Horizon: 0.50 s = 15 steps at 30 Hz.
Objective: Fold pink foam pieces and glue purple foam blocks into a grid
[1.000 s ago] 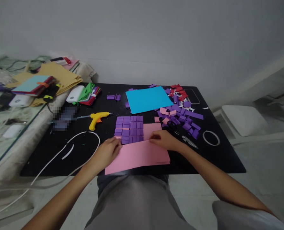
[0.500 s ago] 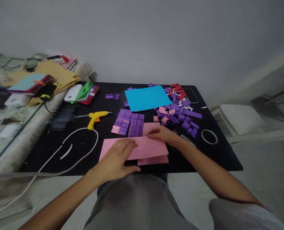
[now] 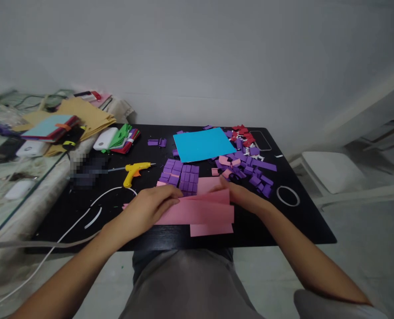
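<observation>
A pink paper sheet [image 3: 200,213] lies lengthwise near the table's front edge, its upper right part raised in a fold. My left hand [image 3: 150,204] pinches the sheet's upper edge left of centre, thumb and fingers together. On the right, my right hand [image 3: 241,195] grips the raised part from behind; some of its fingers are hidden by the paper. Under this sheet another pink piece [image 3: 212,230] shows in front, and pink paper also shows behind. Just beyond my hands sit two panels of folded purple strips [image 3: 189,177], one with pink bits.
A yellow glue gun [image 3: 133,172] lies at left, near a white cable [image 3: 108,191]. Blue card [image 3: 203,145] lies at the back. Loose purple pieces [image 3: 250,166] and red scraps [image 3: 245,133] spread at right, by a roll of tape [image 3: 288,196]. A stool [image 3: 336,172] stands right.
The pink sheet's right part has been lifted and folded up. My left hand has shifted to its upper edge, and my right hand has moved behind the raised paper.
</observation>
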Motion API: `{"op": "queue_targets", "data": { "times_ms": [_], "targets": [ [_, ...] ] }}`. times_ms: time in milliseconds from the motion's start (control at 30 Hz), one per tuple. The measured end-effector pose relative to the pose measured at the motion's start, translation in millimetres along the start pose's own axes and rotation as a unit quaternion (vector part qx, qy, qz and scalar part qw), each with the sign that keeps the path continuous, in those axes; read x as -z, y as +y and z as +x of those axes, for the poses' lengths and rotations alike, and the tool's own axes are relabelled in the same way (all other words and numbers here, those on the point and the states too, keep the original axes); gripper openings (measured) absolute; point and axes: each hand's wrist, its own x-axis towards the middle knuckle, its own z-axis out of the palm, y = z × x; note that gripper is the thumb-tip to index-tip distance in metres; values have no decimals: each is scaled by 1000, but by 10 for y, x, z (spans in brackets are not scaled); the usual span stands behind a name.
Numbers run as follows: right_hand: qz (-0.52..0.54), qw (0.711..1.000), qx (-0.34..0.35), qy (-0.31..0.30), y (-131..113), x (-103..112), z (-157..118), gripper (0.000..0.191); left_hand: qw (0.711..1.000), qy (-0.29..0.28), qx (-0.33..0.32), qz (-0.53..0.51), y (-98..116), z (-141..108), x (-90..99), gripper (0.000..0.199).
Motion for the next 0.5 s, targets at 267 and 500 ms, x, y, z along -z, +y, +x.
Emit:
{"op": "queue_targets", "data": {
  "times_ms": [267,500],
  "targets": [
    [-12,989,58,132,135,-304,-128,57,996,-21,60,-64,-226,-24,-194,20],
    [-72,983,46,164,481,-383,79,33,995,-15,78,-59,-385,-217,-566,23]
  ]
}}
